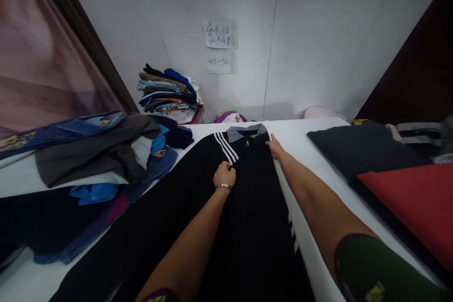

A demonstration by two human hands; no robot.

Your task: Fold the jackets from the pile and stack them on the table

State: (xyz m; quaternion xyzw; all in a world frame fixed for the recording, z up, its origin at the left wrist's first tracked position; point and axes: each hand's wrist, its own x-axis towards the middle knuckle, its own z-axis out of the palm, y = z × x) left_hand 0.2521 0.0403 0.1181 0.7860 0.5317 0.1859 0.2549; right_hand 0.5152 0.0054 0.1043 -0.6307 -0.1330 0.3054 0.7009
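Observation:
A black long-sleeved top [255,207] with a grey denim-look collar, a short zip pull and three white stripes at one shoulder lies face up on the white table. Its left-side sleeve runs down toward the lower left. My left hand [224,175], with a bracelet at the wrist, is closed on the chest cloth just below the stripes. At the opposite shoulder edge, my right hand [275,147] pinches the cloth beside the collar. White marks show along the garment's right edge, near my right forearm.
Loose clothes [95,155] are heaped at the left. A folded stack of clothes [170,94] stands by the wall. To the right lie a dark folded garment [364,146] and a red one [414,203]. Handwritten paper signs [222,33] hang on the wall behind the white table [293,134].

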